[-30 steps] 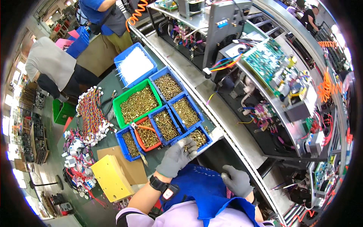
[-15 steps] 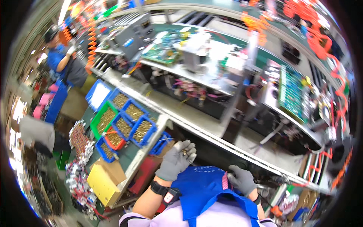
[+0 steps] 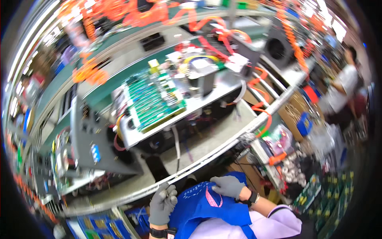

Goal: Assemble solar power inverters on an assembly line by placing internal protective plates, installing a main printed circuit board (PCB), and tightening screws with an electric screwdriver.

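Observation:
My left hand (image 3: 163, 205), in a grey glove, is held up at the left side of my blue apron (image 3: 195, 205). Its fingers are curled in; whatever lies inside them is hidden. My right hand (image 3: 229, 187), gloved in grey too, is in front of the apron, close to the pink dotted trim (image 3: 213, 198). Its fingers point left and bend down, with the tips blurred and out of sight. Beyond both hands, a metal unit on the line carries a green circuit board (image 3: 153, 101). Left of it stands a dark grey metal panel (image 3: 93, 137) with a blue-and-white label.
A curved white rail (image 3: 207, 157) runs between me and the units. Blue bins (image 3: 97, 229) sit low at the left. On the right are an orange-handled tool (image 3: 277, 158), bagged parts and stacked green boards (image 3: 334, 203). Orange coiled hoses (image 3: 288, 34) hang overhead. A person (image 3: 346, 83) is at the far right.
My view has swung to the right along the line; the bins of brass parts have gone from sight at left. My left hand, earlier cupped around small brass-coloured pieces, now shows only curled fingers.

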